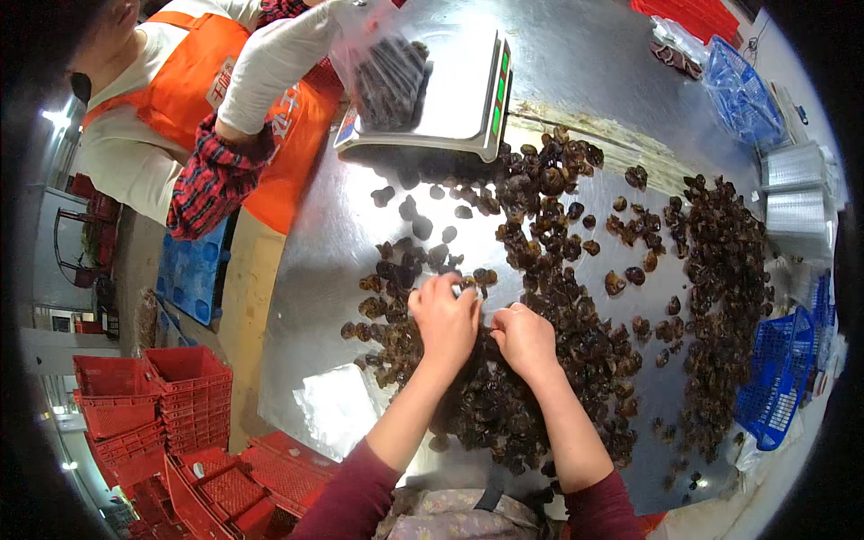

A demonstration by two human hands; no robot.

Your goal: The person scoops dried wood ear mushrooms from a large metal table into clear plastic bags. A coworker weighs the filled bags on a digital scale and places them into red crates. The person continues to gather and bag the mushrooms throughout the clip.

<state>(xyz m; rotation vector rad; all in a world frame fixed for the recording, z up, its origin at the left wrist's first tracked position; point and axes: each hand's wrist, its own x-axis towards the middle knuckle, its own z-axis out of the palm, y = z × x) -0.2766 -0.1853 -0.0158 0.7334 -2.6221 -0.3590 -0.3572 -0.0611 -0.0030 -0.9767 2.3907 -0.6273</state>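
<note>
Before me a heap of small, dark brown, glossy rounded pieces (493, 412) lies on a metal tabletop; I cannot tell exactly what food they are. My left hand (442, 317) is over the heap with its fingers bent, and a pale gleam shows at its fingertips. Close to its right, my right hand (526, 341) has its fingers curled in and thumb against them. Whether either hand grips a piece or thin plastic is hidden by the fingers. White plastic sheets or bags (337, 408) lie left of my left forearm.
Across the table, a co-worker in an orange apron (182, 81) has a filled clear plastic bag (388, 84) on a digital scale (459, 101). More dark pieces (725, 304) form a bank at right, beside blue baskets (776, 378). Red crates (192, 398) are stacked at left.
</note>
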